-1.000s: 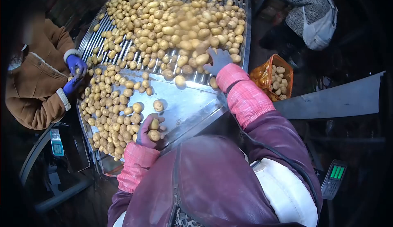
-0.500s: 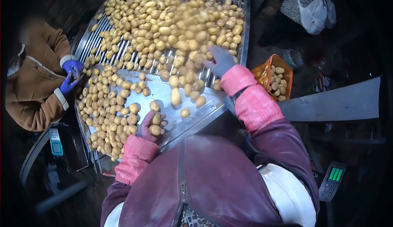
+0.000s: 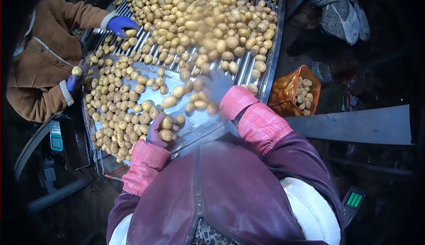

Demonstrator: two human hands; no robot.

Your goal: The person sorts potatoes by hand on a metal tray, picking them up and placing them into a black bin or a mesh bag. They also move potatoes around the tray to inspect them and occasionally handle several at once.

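My left hand (image 3: 156, 132), in a purplish glove, is curled round a couple of potatoes (image 3: 166, 122) at the near edge of the metal tray (image 3: 195, 128). Loose potatoes lie against it on both sides. My right hand (image 3: 219, 86) is smeared by motion over the tray's upper right part, so its fingers cannot be made out. Just left of it, a small group of potatoes (image 3: 198, 100) lies on the bare metal. Beyond, a large heap of potatoes (image 3: 181, 19) covers the slatted bars (image 3: 241, 70).
At the left, a co-worker in a brown jacket (image 3: 48, 59) has one gloved hand (image 3: 121, 25) on the bars' potatoes and a potato in the other (image 3: 74, 80). An orange bag of potatoes (image 3: 283, 92) stands at right, beside a flat metal strip (image 3: 354, 125).
My right hand has swept left and nearer my body, and potatoes have shifted across the tray. The co-worker's upper hand has reached out to the bars; their lower hand now shows a potato.
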